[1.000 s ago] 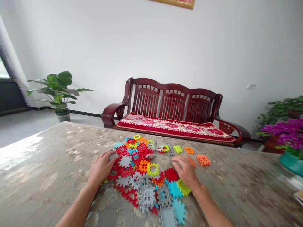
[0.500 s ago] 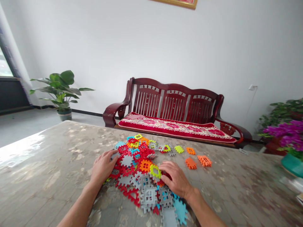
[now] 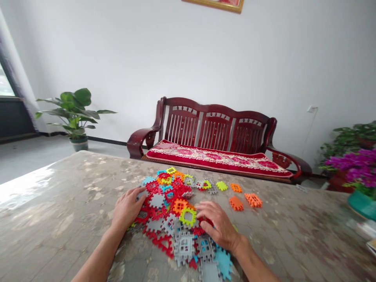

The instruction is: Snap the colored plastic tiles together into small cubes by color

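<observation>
A heap of toothed plastic building tiles in red, grey, blue, orange and yellow-green lies on the table. Along its left side rests my left hand (image 3: 127,207), fingers loosely spread and touching a grey tile (image 3: 141,193) at the edge. My right hand (image 3: 217,223) is over the right side of the heap, its fingers apart. Beside its fingertips a yellow-green square frame tile (image 3: 188,216) lies on top, below an orange window tile (image 3: 179,205). Grey window tiles (image 3: 184,247) and a light-blue tile (image 3: 223,263) lie at the near end.
Loose orange tiles (image 3: 236,203) and a yellow-green tile (image 3: 221,185) lie to the right of the heap on the patterned table cover (image 3: 79,219). A wooden bench (image 3: 217,129) stands beyond the table. Purple flowers in a teal pot (image 3: 362,204) stand at the right.
The yellow-green frame tile has shifted slightly left and down and now lies flatter, apart from my right fingers, which have opened. My left hand has stayed in place.
</observation>
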The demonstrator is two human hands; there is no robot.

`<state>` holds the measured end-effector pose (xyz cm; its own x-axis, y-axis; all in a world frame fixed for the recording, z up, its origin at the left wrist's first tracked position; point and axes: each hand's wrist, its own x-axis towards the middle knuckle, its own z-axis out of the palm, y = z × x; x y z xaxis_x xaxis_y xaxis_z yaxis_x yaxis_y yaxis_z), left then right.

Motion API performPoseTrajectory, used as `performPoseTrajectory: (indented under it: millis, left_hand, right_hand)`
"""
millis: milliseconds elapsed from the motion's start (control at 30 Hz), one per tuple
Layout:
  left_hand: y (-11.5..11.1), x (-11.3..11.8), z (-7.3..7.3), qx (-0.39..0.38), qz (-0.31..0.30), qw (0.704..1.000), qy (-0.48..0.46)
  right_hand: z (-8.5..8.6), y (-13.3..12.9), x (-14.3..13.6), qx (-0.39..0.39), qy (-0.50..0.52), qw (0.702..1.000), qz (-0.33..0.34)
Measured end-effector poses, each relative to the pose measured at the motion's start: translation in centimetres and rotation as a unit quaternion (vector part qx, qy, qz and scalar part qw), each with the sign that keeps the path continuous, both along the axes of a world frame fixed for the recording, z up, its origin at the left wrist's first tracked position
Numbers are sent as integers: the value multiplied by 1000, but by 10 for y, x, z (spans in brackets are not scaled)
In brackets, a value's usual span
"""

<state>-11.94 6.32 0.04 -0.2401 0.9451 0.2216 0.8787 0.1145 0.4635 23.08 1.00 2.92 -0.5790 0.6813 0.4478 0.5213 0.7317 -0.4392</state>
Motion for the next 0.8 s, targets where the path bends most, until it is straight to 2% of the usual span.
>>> performPoseTrajectory:
  millis: [400, 700, 800]
  left_hand:
    - [-1, -1, 1, -6, 1, 1000, -3]
    - [1, -1, -1, 2, 3, 1000, 0]
    - [0, -1, 0, -2, 1, 1000, -2]
  right_hand:
    - [-1, -1, -7, -21, 5, 1000, -2]
    - [-11, 6, -8, -5, -14, 989, -149]
    - [-13, 8, -6, -3, -10, 984, -179]
